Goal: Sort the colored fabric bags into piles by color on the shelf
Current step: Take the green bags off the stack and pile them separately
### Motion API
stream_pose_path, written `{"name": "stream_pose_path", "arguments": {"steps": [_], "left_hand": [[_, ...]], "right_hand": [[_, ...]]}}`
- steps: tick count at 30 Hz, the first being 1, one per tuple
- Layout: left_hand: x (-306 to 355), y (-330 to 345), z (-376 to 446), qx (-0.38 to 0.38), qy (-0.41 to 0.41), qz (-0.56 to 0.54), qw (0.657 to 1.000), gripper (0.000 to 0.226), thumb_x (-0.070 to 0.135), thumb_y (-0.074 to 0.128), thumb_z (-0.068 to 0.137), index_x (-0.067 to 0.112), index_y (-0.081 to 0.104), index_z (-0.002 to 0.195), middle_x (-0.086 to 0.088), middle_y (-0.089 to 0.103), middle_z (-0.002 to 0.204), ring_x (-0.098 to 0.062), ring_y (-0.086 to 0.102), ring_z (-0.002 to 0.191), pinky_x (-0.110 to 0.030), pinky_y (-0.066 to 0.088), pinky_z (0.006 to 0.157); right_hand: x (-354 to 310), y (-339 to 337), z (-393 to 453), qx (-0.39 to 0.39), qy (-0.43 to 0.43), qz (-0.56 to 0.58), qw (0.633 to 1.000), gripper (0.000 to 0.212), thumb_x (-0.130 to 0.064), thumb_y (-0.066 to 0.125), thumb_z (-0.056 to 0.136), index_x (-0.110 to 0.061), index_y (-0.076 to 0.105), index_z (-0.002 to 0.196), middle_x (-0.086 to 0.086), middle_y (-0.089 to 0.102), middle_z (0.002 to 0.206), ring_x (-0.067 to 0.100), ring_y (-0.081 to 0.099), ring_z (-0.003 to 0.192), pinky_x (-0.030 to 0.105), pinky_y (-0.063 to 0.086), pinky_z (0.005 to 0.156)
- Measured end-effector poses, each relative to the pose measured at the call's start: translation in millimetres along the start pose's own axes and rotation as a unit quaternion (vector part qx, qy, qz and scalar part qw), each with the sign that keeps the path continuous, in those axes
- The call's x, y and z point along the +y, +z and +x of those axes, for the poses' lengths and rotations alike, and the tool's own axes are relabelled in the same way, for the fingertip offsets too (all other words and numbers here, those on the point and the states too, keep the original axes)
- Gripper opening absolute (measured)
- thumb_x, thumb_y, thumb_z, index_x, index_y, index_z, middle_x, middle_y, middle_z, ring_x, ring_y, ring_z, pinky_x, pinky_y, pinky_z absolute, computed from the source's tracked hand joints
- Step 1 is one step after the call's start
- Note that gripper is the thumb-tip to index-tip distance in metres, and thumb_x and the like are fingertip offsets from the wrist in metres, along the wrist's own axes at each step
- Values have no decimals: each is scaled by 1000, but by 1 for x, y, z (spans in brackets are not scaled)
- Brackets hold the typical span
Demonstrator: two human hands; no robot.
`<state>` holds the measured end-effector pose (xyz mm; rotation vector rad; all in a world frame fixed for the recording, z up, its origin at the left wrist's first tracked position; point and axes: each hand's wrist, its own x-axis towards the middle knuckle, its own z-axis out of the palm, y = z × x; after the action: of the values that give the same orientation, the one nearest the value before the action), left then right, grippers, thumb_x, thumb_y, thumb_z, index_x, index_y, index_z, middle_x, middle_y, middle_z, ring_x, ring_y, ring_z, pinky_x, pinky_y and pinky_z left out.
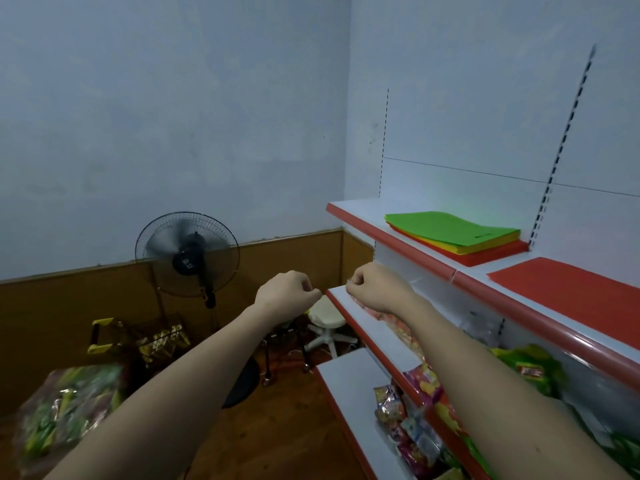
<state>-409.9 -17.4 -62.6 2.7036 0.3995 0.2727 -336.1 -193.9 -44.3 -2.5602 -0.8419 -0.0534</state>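
A mixed stack of flat fabric bags (453, 230) lies on the top shelf (391, 242), green on top, yellow under it, red at the bottom. To its right a single red bag (571, 289) lies flat on the same shelf. My left hand (287, 291) and my right hand (374, 285) are both stretched out in front of me, left of the shelf's red front edge and below the top shelf. The fingers of each hand are curled into a loose fist and neither holds anything. Both hands are well short of the bags.
The lower shelves (367, 327) carry snack packets (419, 420). A standing fan (188, 254) is by the far wall, with a white stool (325, 323) and a yellow-handled basket (138, 337) near it. A bag of green packets (65, 407) sits at lower left.
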Motion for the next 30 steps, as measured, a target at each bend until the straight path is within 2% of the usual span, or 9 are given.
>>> {"name": "stream_pose_path", "arguments": {"steps": [3, 6, 15, 20, 23, 26, 30], "left_hand": [[-7, 3, 42, -8, -1, 11, 1000, 26, 49, 54, 90, 26, 63, 95, 9, 66, 82, -7, 64, 74, -24, 50, 56], [-18, 2, 85, 2, 8, 9, 1000, 28, 50, 54, 90, 24, 63, 97, 10, 65, 83, -8, 63, 74, -25, 51, 57], [-46, 7, 201, 1, 55, -33, 998, 27, 48, 54, 92, 24, 64, 101, 12, 62, 82, -4, 60, 74, -21, 44, 55], [-69, 15, 270, -12, 119, -63, 991, 25, 46, 54, 92, 25, 65, 100, 13, 63, 85, -3, 61, 76, -24, 53, 62], [-78, 20, 313, -15, 164, -72, 984, 23, 46, 55, 92, 27, 66, 98, 15, 62, 86, -2, 60, 77, -25, 53, 62], [-72, 24, 352, -35, 205, -100, 973, 21, 43, 56, 93, 25, 66, 96, 13, 63, 86, -5, 62, 77, -29, 55, 63], [-42, 36, 389, -72, 265, -150, 950, 18, 38, 58, 91, 22, 67, 87, 6, 69, 81, -11, 65, 75, -39, 58, 71]], "right_hand": [[2, 6, 43, -13, 5, -2, 1000, 27, -35, 53, 91, -18, 56, 69, 6, 68, 78, 23, 66, 74, 39, 55, 68], [10, 11, 82, -12, 6, -11, 1000, 26, -35, 52, 91, -17, 58, 73, 4, 66, 75, 23, 64, 72, 39, 54, 68], [33, 29, 186, 4, 59, -26, 998, 28, -30, 56, 87, -17, 52, 63, 2, 56, 64, 20, 53, 60, 30, 40, 56], [40, 43, 228, 47, 115, -46, 991, 28, -31, 56, 88, -16, 53, 64, 5, 63, 70, 21, 57, 65, 28, 35, 54], [47, 53, 246, 76, 167, -37, 982, 27, -29, 57, 87, -8, 59, 71, 11, 68, 78, 26, 63, 74, 30, 39, 57], [55, 55, 252, 114, 213, -20, 970, 23, -30, 55, 87, -14, 59, 71, 6, 68, 76, 24, 61, 71, 31, 44, 60], [75, 41, 248, 177, 264, -29, 948, 16, -33, 54, 88, -23, 59, 77, -3, 66, 83, 22, 60, 82, 35, 48, 70]]}}
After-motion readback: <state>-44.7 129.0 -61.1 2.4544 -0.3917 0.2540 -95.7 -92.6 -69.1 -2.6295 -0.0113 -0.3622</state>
